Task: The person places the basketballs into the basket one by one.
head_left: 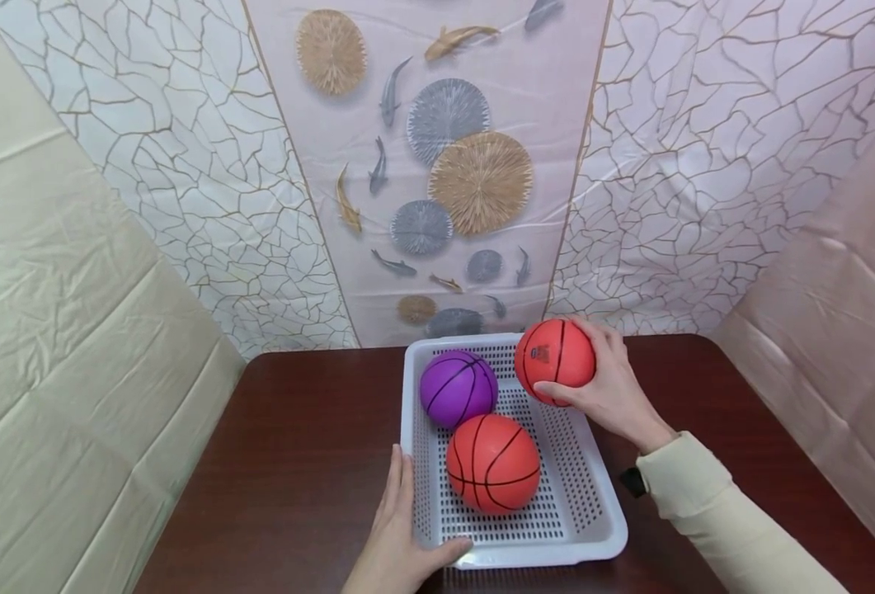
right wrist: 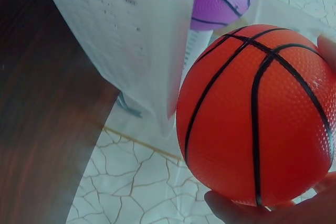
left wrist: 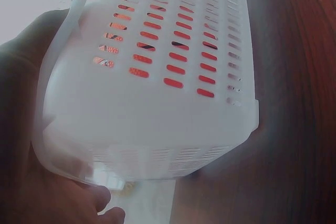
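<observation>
My right hand grips a red toy basketball with black lines, thumb on its near side and fingers round the far right. The ball is at the back right corner of a white plastic basket and overlaps its rim in the head view. In the right wrist view the ball is beside the basket wall. My left hand rests against the basket's near left corner, fingers straight along the side and thumb at the front rim. Inside lie a purple basketball and another red basketball.
The basket stands on a dark reddish-brown table. Behind the table hangs a patterned cloth with fish and round motifs. Pale padded panels flank the table on both sides.
</observation>
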